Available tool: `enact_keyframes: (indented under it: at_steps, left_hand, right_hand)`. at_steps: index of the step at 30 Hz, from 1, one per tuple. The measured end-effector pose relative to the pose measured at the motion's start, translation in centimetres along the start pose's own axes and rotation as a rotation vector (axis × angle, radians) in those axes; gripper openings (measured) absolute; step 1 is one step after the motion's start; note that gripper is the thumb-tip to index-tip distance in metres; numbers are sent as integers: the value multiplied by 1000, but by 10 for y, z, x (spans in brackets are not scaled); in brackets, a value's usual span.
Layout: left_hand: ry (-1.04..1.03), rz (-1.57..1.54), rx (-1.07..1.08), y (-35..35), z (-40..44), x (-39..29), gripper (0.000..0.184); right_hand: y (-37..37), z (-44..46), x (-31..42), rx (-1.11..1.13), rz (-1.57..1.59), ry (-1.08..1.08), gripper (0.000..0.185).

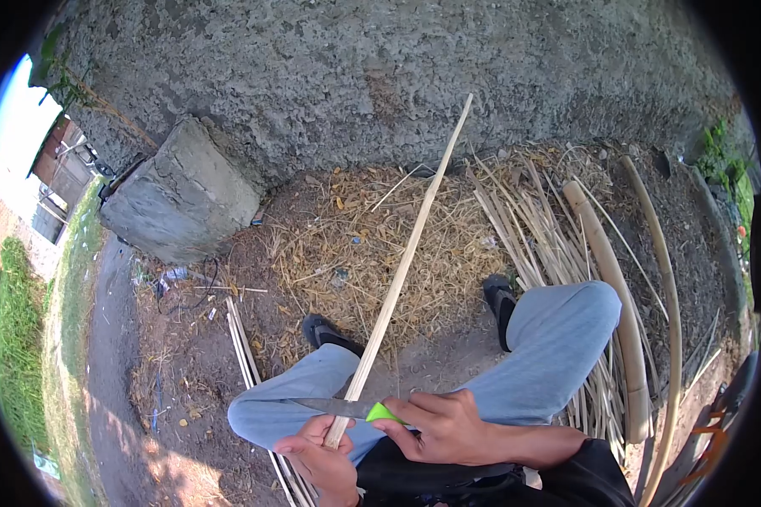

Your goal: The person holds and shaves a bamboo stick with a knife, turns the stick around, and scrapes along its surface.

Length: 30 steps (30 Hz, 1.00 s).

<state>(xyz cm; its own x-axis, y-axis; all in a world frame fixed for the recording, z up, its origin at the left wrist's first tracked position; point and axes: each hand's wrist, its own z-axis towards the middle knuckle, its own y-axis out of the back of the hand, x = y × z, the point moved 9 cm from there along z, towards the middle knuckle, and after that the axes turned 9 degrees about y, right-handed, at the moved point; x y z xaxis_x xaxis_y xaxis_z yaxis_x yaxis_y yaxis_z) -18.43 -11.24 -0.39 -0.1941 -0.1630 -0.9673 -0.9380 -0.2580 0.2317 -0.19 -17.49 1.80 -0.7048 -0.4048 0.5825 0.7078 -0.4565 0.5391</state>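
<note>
A long pale bamboo strip (406, 258) slants up from my lap toward the wall. Near its lower end my left hand (320, 463) grips it, fingers wrapped round. My right hand (435, 427) is closed on the bright green handle of a knife (334, 407). The knife's grey blade lies across the strip, just above my left fingers, and points left. Most of the handle is hidden in my right fist.
Split bamboo strips (528, 224) lie piled on the right, beside a thick bamboo pole (609, 304) and a thinner curved pole (664, 270). Shavings (380, 245) cover the ground between my feet. A concrete block (182, 198) stands against the rough wall (355, 76). More strips (243, 342) lie left.
</note>
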Motion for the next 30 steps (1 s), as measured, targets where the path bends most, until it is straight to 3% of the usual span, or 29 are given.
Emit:
enact_keyframes:
  at_steps: [2,4,6,9,13,16,17,21,24,27,30]
  left_hand:
    - [35,24,145,-6,4,5,98]
    - [82,-36,83,-3,2,5,98]
    - [42,52,239,-9,-2,3,108]
    - [47,89,192,-14,-11,-6,107]
    - [0,51,21,-5,-7,-5,106]
    - [-17,103,-35,-6,-8,-13,109]
    - [-3,33,145,-4,-5,-6,90]
    - [2,168,311,-13,-8,12,107]
    - [-40,117,302,-12,-9,11,100]
    - [-137,250,244,-11,-5,8,100]
    - [-122,125,271,-8,-3,7,85]
  right_hand:
    - [-2,3,4,1,-66,29,28]
    - [-1,1,13,12,-86,45,27]
    - [0,1,15,18,-104,47,26]
    - [12,1,-17,-49,-211,-81,25]
    - [7,-5,1,-29,-8,-28,22]
    - [13,2,-8,-42,-69,-49,23]
    - [12,1,-8,-43,-67,-49,23]
    - [12,0,10,-25,-42,25,23]
    - [16,-1,-48,-64,-195,-171,23]
    - [10,0,-33,-34,17,-133,21]
    - [16,4,-19,-39,-106,-68,18]
